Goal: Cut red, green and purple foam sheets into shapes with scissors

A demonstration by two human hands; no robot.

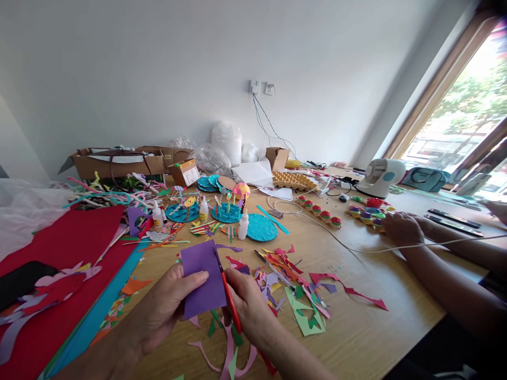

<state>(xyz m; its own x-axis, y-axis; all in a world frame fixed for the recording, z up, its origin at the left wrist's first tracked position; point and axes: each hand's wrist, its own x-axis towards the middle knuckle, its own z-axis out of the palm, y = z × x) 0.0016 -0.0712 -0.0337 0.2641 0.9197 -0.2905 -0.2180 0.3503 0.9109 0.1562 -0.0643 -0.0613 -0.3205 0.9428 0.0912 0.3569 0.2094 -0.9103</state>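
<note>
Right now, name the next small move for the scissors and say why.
Probably a small snip with the red-handled scissors: the right hand holds them with the blade end at the right edge of the purple paper, and the left hand grips that sheet.

The person's bare left forearm [114,338] slants up from the lower left of the frame to the left hand [168,295], closed in a pinch, its long, straight thumb [194,284] pointing right. From the bottom edge, right of centre, the bare right forearm [295,351] angles up and leftward; the right hand [249,303] is curled, knuckles bent, near the left.
</note>
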